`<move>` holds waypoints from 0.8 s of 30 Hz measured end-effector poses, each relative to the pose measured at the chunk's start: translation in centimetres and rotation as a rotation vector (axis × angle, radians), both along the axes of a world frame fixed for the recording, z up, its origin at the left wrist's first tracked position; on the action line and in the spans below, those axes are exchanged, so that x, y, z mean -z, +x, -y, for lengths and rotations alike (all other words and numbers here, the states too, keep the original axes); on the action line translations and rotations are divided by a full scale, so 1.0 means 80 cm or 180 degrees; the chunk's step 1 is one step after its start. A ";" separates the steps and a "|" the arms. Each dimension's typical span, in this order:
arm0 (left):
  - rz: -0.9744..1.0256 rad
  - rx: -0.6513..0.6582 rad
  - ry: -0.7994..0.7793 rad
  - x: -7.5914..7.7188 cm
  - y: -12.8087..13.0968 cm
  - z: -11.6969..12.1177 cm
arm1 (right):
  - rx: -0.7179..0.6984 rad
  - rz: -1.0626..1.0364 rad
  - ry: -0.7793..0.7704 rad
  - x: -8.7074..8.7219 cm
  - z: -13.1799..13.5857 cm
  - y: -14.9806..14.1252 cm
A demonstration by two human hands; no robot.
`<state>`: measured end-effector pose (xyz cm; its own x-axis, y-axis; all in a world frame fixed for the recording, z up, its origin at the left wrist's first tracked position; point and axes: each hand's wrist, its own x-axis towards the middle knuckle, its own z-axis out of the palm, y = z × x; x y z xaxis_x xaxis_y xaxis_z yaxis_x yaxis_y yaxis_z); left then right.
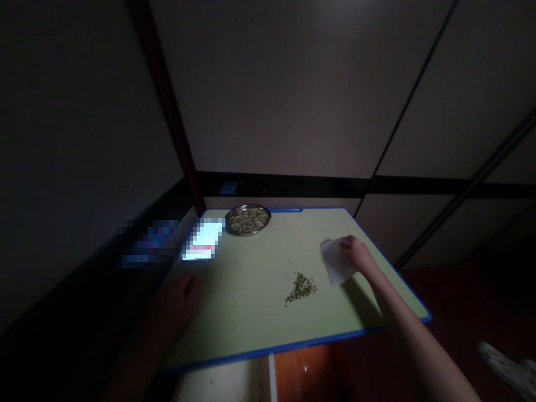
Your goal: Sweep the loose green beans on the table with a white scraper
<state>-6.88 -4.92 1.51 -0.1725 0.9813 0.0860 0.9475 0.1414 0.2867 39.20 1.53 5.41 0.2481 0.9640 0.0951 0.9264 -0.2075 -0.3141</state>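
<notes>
R hand (355, 252) grips a thin white rectangular sheet (338, 262), fingers pinched on its upper R part, held at the R side of a pale green tabletop w/ blue edging (247, 312). Just L of the sheet, a loose pile of small green-brown bits (301, 287) lies on the tabletop, a few strays beyond it. L hand (186, 293) is at the tabletop's L side, in shadow, fingers curled; can't tell if it holds anything. Near it, farther from the person, is a brightly lit rectangular screen (204, 240), partly pixelated. Just R of the screen, by the far edge, a round shiny metal tray (248, 233) holds many small green & pale bits (249, 218).
</notes>
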 end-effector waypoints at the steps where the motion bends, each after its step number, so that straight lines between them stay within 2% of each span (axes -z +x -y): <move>1: 0.0006 -0.0001 -0.0003 0.000 0.000 0.000 | -0.0013 -0.0055 0.0040 0.000 0.003 0.005; 4: 0.0035 -0.0028 -0.0009 0.000 -0.001 -0.002 | -0.0140 -0.0237 0.0179 -0.010 0.004 0.019; 9: 0.0052 -0.0032 -0.0027 0.002 -0.003 -0.004 | -0.0578 -0.0345 0.0374 -0.063 -0.014 0.041; 11: 0.0087 -0.0026 -0.0055 0.002 -0.003 -0.004 | -0.0809 -0.0022 0.0282 -0.082 -0.018 0.041; 13: 0.0133 -0.0006 -0.0044 0.001 -0.003 -0.003 | -0.0809 0.0501 0.0147 -0.090 -0.019 0.033; 17: 0.0171 0.0005 0.0012 0.001 -0.003 -0.002 | -0.0657 0.1367 -0.0072 -0.071 -0.015 0.006; 21: 0.0092 -0.0016 -0.0013 -0.001 -0.002 -0.002 | -0.0645 0.1518 -0.0264 -0.042 -0.014 -0.008; 24: 0.0090 -0.0018 -0.0042 -0.004 -0.001 -0.001 | -0.0693 0.1487 -0.0239 -0.032 -0.016 -0.007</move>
